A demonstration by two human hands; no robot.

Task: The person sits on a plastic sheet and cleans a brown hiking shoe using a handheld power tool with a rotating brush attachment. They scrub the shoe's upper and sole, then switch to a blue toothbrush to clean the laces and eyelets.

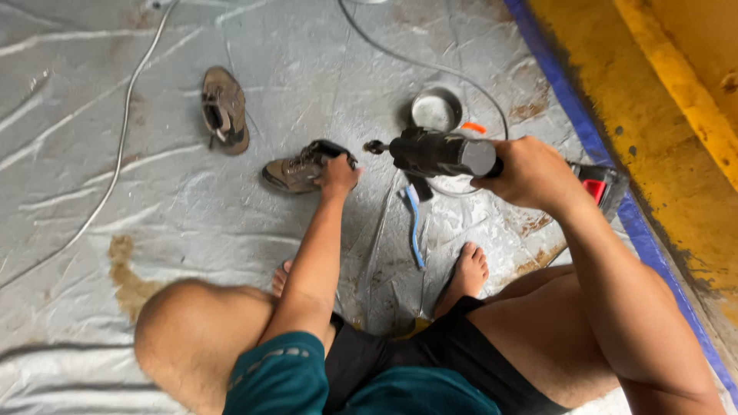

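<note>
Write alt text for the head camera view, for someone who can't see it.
A person seated on a grey tarp holds a black cordless drill in the right hand while the left hand grips a brown shoe. A second shoe, a round metal tin and a blue-handled brush lie nearby.

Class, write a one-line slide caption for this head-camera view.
Seated barefoot on a grey tarp, left hand grips a brown shoe while right hand aims a cordless drill.

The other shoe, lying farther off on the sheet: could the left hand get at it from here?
Probably yes, with a stretch. The left hand grips the nearer shoe; the far shoe lies beyond on the grey sheet, with nothing between, but the hand must let go first.
</note>
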